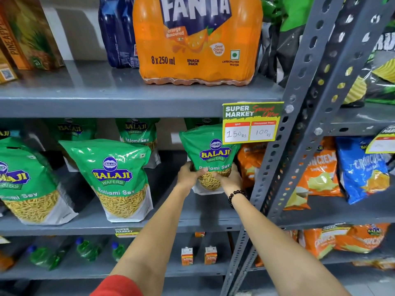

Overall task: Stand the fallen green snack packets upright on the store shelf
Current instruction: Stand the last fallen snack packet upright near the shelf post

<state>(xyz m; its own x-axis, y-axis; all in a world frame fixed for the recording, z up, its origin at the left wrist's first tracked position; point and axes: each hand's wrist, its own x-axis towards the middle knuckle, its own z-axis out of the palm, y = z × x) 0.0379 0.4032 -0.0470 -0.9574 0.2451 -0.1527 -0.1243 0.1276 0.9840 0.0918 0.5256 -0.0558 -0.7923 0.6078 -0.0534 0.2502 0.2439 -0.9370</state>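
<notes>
Both hands hold one green snack packet (210, 154) upright at the right end of the middle shelf (192, 221). My left hand (189, 173) grips its lower left side and my right hand (229, 178) its lower right side. Its base is partly hidden by the hands. Two more green packets stand upright at the shelf front, one in the middle (115, 178) and one at the far left (23, 182). Further green packets (136, 133) stand behind them in the back row, partly hidden.
A price tag (251, 122) hangs from the upper shelf edge just above the held packet. A perforated grey upright (299, 116) stands right of it. Orange packets (249, 163) sit beside the packet. A Fanta pack (196, 39) sits above; green bottles (85, 251) lie below.
</notes>
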